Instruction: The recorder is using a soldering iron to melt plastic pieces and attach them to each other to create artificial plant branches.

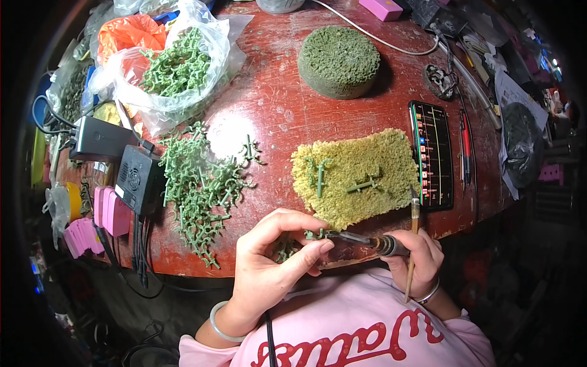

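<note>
Between the thumb and forefinger of my left hand (pixel 279 257) is a small green branched piece (pixel 314 235), probably wax; more green pieces show behind the thumb. My right hand (pixel 419 261) grips a dark-handled tool like a soldering iron or wax pen (pixel 390 245), its metal tip at the held piece. A thin wooden-handled brush or tool (pixel 412 247) also stands between the right fingers. Just beyond both hands lies a rough yellow slab (pixel 362 160), bearing several green branched pieces (pixel 320 178). A heap of similar green pieces (pixel 197 183) lies to the left on the red table.
A plastic bag of green pieces (pixel 179 69) stands back left. Black cabled boxes (pixel 140 179) and pink blocks (pixel 116 215) are at the left edge. Beyond the slab is a round green block (pixel 339 62). A phone (pixel 431 156) and pens (pixel 466 147) lie right.
</note>
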`<move>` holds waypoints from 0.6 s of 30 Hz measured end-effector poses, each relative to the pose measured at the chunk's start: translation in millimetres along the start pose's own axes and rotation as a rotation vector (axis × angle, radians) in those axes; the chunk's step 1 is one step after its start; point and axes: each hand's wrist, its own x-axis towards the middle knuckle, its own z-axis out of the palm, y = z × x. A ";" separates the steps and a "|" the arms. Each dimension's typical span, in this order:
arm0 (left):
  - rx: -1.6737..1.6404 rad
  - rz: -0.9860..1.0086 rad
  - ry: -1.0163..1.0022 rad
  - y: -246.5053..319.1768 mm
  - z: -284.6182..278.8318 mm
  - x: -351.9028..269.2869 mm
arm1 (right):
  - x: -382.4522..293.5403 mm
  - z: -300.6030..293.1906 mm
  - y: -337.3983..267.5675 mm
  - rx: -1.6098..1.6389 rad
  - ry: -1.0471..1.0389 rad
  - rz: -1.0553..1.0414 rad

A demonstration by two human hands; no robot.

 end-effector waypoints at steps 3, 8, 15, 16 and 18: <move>0.017 -0.071 0.009 3.6 1.1 -0.7 | -1.0 1.1 1.4 0.030 0.051 0.014; -0.010 -0.095 0.010 5.2 0.0 0.7 | -1.7 -5.9 2.6 0.012 0.054 0.064; -0.144 -0.171 0.048 9.6 -3.9 -1.1 | 3.1 -21.7 8.7 -0.213 -0.044 -0.007; -0.145 -0.171 0.045 8.7 -3.8 -0.5 | 2.0 -21.9 8.4 -0.215 -0.043 -0.006; -0.140 -0.182 0.046 7.3 -3.1 0.6 | -0.7 -22.4 7.4 -0.199 0.033 0.019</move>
